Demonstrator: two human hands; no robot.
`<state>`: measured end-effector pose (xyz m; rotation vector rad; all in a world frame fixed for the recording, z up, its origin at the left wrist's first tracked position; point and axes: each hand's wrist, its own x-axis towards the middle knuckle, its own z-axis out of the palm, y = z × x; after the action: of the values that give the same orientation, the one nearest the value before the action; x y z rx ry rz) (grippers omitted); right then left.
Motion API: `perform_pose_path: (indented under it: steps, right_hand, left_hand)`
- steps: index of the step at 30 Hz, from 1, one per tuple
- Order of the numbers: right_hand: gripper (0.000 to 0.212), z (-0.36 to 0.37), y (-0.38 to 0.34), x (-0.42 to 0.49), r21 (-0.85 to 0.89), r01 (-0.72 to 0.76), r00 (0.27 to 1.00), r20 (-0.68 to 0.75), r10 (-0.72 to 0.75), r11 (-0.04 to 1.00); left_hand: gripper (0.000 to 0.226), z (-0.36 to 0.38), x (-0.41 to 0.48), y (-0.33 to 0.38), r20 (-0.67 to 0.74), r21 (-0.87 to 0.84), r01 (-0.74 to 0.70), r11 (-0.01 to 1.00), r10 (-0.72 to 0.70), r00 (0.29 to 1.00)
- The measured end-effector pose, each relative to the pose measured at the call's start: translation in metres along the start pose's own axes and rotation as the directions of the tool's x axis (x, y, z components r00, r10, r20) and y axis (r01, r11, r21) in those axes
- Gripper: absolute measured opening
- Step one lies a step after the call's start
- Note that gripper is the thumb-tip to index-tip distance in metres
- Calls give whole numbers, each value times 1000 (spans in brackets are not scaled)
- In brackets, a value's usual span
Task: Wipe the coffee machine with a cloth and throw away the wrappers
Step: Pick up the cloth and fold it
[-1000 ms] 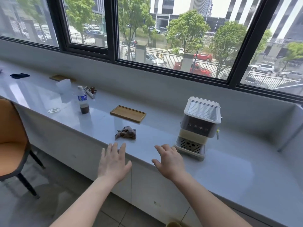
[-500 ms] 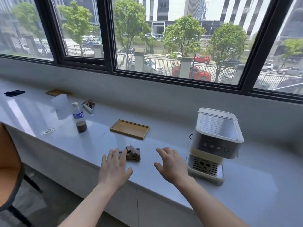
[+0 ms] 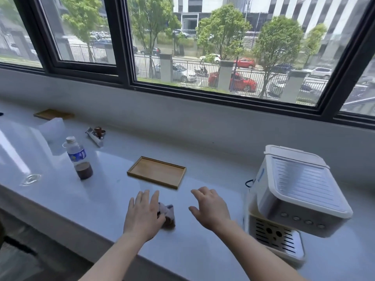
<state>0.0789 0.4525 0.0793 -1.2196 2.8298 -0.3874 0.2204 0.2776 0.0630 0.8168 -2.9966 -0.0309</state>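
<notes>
A white and cream coffee machine [image 3: 294,197] stands on the pale counter [image 3: 203,250] at the right. A crumpled brown-grey cloth [image 3: 168,212] lies near the counter's front edge. My left hand [image 3: 143,214] hovers flat over the cloth's left side with fingers spread, covering part of it; whether it touches is unclear. My right hand [image 3: 209,208] is open above the counter between the cloth and the machine, holding nothing. Small wrappers [image 3: 95,135] lie at the back left beside a brown object.
A wooden tray [image 3: 156,172] sits just beyond my hands. A water bottle [image 3: 76,154] stands on a dark coaster at the left. Another wooden tray [image 3: 52,114] and a translucent container [image 3: 51,127] are at the far left. A window wall runs behind the counter.
I have come closer to the counter. Both hands moved forward; my left hand went from short of the cloth to over it, and my right hand neared the machine.
</notes>
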Motion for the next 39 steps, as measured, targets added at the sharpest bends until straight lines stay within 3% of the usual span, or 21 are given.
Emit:
perform_pose_path:
  steps: [7, 18, 24, 30, 39]
  right_hand:
    - [51, 22, -24, 41, 19, -128, 991, 41, 127, 992]
    - [57, 63, -81, 55, 99, -357, 908, 270, 320, 929]
    - [77, 77, -79, 61, 85, -323, 864, 433, 257, 943]
    - [90, 96, -77, 73, 99, -218, 858, 494, 143, 971]
    - [95, 121, -61, 78, 165, -153, 869, 493, 53, 974]
  left_hand:
    - [69, 18, 53, -37, 68, -4, -121, 993, 121, 990]
    - [68, 37, 95, -80, 188, -133, -343, 930, 363, 913]
    - [78, 54, 103, -86, 335, -283, -377, 882, 459, 823]
    - [97, 69, 100, -90, 424, -323, -428, 844, 533, 732]
    - [87, 88, 102, -104, 372, -424, -380, 822, 541, 754]
